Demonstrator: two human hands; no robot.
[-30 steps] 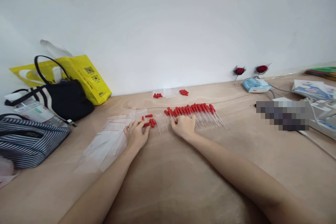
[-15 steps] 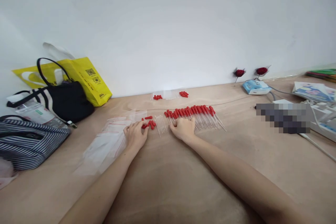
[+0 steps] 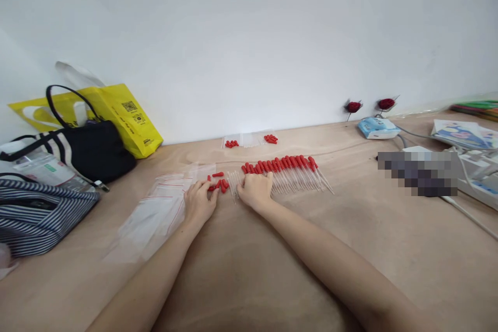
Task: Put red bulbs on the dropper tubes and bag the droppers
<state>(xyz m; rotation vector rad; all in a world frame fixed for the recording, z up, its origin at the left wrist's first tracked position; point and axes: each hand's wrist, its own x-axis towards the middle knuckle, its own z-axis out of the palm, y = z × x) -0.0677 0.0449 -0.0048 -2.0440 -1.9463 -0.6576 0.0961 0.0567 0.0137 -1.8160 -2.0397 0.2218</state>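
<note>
My left hand (image 3: 199, 200) rests palm down on the tan table (image 3: 272, 259), its fingertips touching a small heap of loose red rubber caps (image 3: 220, 184). My right hand (image 3: 256, 190) lies just right of it, fingers curled over a bunch of bare clear dropper tubes (image 3: 232, 183). A long row of clear droppers with red caps fitted (image 3: 290, 168) stretches to the right of that hand. Whether either hand pinches anything is hidden by the fingers.
Clear zip bags with red seals (image 3: 161, 207) lie left of my left hand. A yellow bag (image 3: 120, 114), a black handbag (image 3: 93, 148) and a striped bag (image 3: 35, 212) sit at far left. More red caps (image 3: 268, 139) lie near the wall; cables and booklets (image 3: 462, 135) at right.
My right hand has slid left, from the left end of the capped row onto the bare tubes. My left hand has stayed by the loose red caps.
</note>
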